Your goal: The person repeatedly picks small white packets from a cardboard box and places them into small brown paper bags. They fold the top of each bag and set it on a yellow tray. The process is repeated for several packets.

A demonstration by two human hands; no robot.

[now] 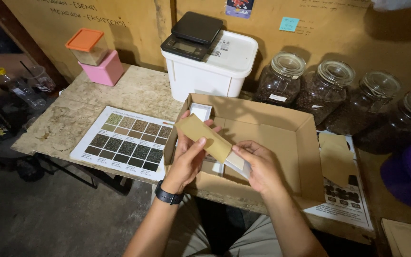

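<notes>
Both hands — left hand (190, 157), right hand (259, 164) — grip brown pouch (204, 137).

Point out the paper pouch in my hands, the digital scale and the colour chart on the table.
Paper pouch (204, 137), head view, middle of its tan face.
Digital scale (192, 34), head view, its black weighing platform.
Colour chart (127, 143), head view, centre of the swatch grid.

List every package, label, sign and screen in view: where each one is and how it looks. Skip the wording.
Tan paper pouch: held in left hand and right hand, over the open cardboard box.
Colour chart sheet: flat on table, left of box; white with dark swatch grid.
Digital scale: black, grey screen, atop white tub.
White label: on leftmost glass jar.
Blue sticky note: on wall.
</notes>
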